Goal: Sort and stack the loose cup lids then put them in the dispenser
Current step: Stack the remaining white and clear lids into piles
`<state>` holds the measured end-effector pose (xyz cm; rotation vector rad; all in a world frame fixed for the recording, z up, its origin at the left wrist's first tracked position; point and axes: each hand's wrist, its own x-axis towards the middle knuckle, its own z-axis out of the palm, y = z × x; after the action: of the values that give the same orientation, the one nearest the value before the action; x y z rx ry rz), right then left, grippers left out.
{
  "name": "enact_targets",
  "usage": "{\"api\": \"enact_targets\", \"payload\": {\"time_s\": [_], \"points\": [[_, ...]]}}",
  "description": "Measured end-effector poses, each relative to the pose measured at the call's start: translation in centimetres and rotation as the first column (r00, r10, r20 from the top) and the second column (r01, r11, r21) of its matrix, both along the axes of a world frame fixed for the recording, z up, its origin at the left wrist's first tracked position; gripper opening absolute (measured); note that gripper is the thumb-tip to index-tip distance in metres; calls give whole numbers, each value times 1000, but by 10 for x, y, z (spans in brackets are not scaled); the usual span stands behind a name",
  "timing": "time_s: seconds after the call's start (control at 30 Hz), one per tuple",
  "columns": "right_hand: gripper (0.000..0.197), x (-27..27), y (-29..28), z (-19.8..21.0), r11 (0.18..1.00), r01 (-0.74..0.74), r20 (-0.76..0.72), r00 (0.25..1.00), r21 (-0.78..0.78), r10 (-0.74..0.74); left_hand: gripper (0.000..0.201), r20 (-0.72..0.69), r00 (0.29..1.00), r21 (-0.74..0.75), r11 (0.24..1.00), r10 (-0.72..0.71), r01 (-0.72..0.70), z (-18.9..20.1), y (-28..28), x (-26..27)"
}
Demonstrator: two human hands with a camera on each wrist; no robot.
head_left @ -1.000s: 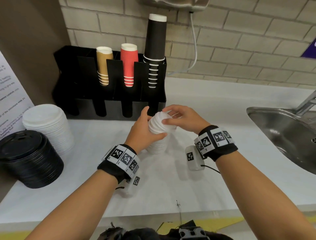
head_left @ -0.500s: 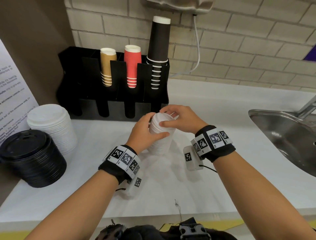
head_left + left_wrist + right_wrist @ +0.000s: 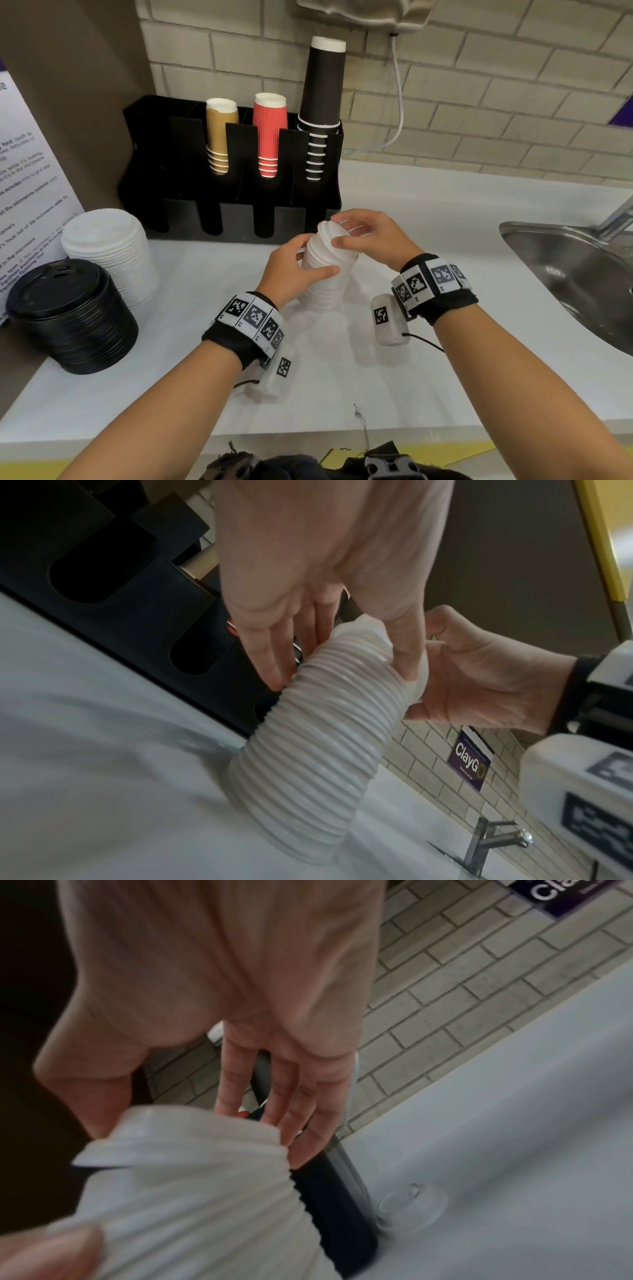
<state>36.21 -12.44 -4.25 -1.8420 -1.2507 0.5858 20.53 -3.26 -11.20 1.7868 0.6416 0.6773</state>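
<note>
A tall stack of small white lids (image 3: 325, 284) stands on the white counter in front of the black dispenser (image 3: 191, 198). My left hand (image 3: 310, 257) grips its upper part from the left, with the thumb on the near side and the fingers behind. My right hand (image 3: 342, 231) holds the topmost lids from the right, between thumb and fingers. In the left wrist view the ribbed lid stack (image 3: 318, 750) leans slightly, with both hands at its top. The right wrist view shows the lid stack's top (image 3: 192, 1177) under my fingers (image 3: 301, 1137).
A wide white lid stack (image 3: 113, 253) and a black lid stack (image 3: 68, 315) stand at the left. The dispenser holds brown, red and black cups. One loose clear lid (image 3: 411, 1210) lies by the dispenser's right end. A steel sink (image 3: 575, 274) is on the right.
Both hands stay on the small white stack. The right hand's fingers have shifted slightly over the top lids. The stack stands in the same spot.
</note>
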Motion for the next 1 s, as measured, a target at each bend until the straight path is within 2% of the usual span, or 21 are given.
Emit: {"api": "enact_targets", "payload": {"time_s": [0.1,0.2,0.4,0.53,0.67,0.77,0.87,0.93,1.0], "points": [[31,3,0,0,1000,1,-191,982,-15,-3,82,36,999,-2,1000,-22,22,0,1,0],[28,7,0,-2,999,36,-300,953,-30,-44,76,69,995,17,997,-75,74,1,2,-1],[27,6,-3,-2,999,46,-323,945,-24,-51,55,134,990,-4,999,-44,45,1,3,-1],[26,5,-3,0,999,41,-320,946,-13,-43,58,120,993,-10,1000,-17,18,-2,5,-1],[30,4,-3,2,999,26,-298,954,-20,-31,60,118,991,35,998,-63,59,-1,6,-1],[30,2,-4,5,1000,18,-223,975,19,-13,58,98,992,51,996,-79,74,-1,6,-2],[34,-1,-4,8,1000,-26,21,999,15,25,65,88,994,54,997,-66,61,-1,7,-2],[36,-5,-3,8,997,-70,178,981,-18,72,71,77,995,56,997,-63,58,-2,9,-2],[39,-8,-1,8,995,-89,263,960,-45,98,70,75,995,48,997,-63,60,-2,9,-3]]}}
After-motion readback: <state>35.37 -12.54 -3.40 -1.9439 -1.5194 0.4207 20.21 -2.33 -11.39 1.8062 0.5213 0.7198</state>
